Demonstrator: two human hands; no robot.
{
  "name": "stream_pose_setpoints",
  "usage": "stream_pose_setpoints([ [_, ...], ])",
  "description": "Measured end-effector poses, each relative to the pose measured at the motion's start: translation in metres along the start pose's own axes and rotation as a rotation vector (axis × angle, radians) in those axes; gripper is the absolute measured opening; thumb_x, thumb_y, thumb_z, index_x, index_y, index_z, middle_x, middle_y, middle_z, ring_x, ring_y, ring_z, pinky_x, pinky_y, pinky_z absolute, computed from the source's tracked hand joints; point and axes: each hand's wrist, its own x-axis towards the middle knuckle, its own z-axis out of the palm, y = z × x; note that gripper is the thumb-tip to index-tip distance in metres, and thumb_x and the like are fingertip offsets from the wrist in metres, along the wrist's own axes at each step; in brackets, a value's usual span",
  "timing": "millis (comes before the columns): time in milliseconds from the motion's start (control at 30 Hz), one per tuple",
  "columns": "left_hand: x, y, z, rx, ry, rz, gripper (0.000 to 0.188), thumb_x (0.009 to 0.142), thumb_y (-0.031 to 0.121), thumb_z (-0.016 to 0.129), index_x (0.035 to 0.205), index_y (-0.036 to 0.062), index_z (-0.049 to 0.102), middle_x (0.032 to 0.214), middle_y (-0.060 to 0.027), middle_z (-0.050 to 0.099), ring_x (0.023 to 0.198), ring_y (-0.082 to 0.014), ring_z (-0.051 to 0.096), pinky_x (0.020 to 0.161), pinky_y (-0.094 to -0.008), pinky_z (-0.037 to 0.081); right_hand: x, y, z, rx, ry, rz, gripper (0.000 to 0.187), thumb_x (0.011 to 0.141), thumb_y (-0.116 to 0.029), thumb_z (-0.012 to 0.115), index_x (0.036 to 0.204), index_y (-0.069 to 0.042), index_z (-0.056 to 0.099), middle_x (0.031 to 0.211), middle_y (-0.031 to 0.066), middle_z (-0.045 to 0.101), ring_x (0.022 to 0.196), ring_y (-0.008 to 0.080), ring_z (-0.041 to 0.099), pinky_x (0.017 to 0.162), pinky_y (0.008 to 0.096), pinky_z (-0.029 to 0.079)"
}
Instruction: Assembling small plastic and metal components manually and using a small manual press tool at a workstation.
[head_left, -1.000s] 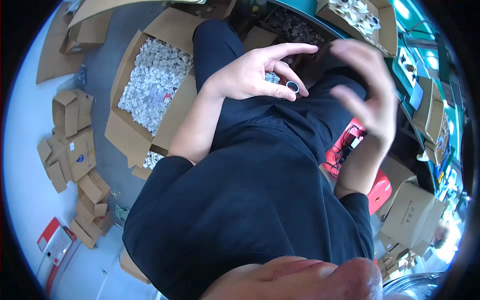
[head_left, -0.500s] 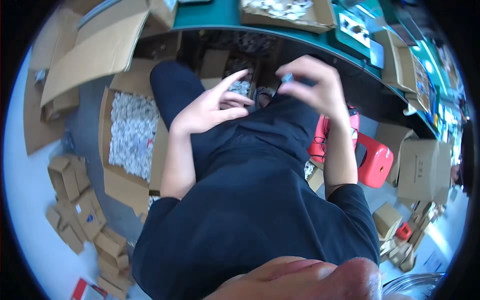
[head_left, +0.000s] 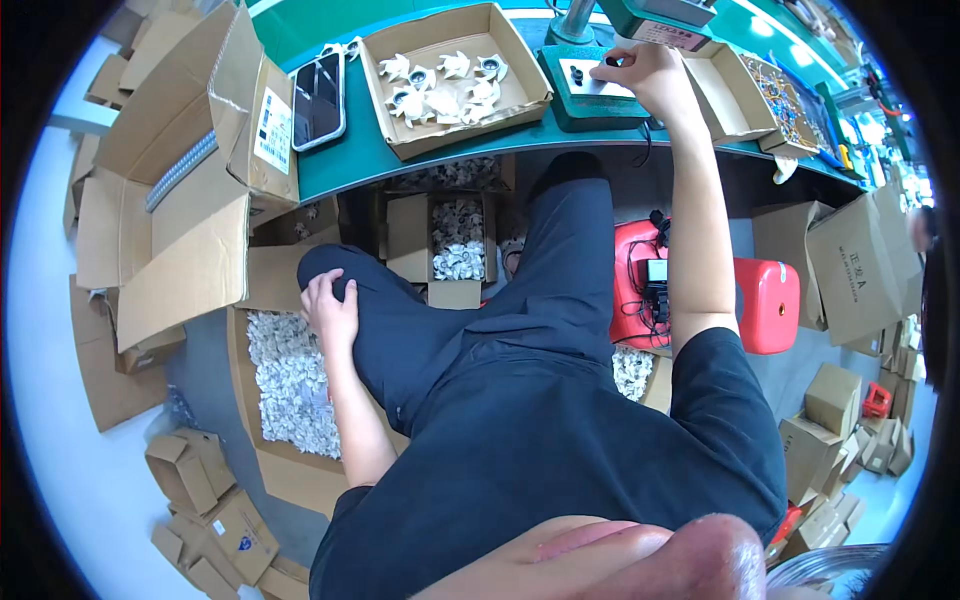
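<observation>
My right hand (head_left: 648,82) reaches over the green bench to a small press. Its thumb and fingers pinch together over the white plate (head_left: 592,91) on the green press base (head_left: 600,118). Whatever the fingertips hold is small and mostly hidden. Beside them, a short black post (head_left: 577,76) stands on the plate. My left hand (head_left: 332,308) rests on my left knee, fingers spread and holding nothing. Left of the press, a shallow cardboard tray (head_left: 455,133) holds several white bladed impellers (head_left: 411,105), some with dark centres.
A phone (head_left: 319,98) lies left of the tray. A tall open carton (head_left: 180,250) stands at the left. Cartons of white parts (head_left: 292,390) sit beside and below me. Right of the press is another cardboard tray (head_left: 725,95); a red stool (head_left: 768,305) stands below.
My right hand has moved from above my lap up to the press plate. My left hand has drawn back onto my knee. The view has shifted, showing more of the bench.
</observation>
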Motion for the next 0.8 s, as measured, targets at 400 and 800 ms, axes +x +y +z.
stream_pose_setpoints([
  [400, 0.025, -0.008, 0.02, -0.053, 0.159, -0.107, 0.007, 0.083, 0.022, 0.072, 0.084, 0.0149, 0.074, 0.099, -0.0018, 0.068, 0.1, -0.0298, 0.059, 0.09, -0.0437, 0.046, 0.002, 0.042, -0.075, 0.222, -0.162, 0.287, 0.048, 0.09, -0.043, 0.073, 0.115, -0.002, 0.071, 0.089, 0.0104, 0.07, 0.076, 0.0165, 0.064, 0.066, 0.0289, 0.053],
  [800, 0.021, -0.022, 0.018, -0.106, 0.207, -0.125, 0.007, 0.082, 0.021, 0.072, 0.084, 0.0145, 0.074, 0.095, -0.0026, 0.068, 0.097, -0.0298, 0.059, 0.088, -0.0436, 0.047, 0.002, 0.16, -0.079, 0.136, -0.697, 0.555, 0.041, 0.089, -0.013, 0.064, 0.129, -0.005, 0.062, 0.102, 0.0109, 0.069, 0.081, 0.0159, 0.066, 0.069, 0.0287, 0.057],
])
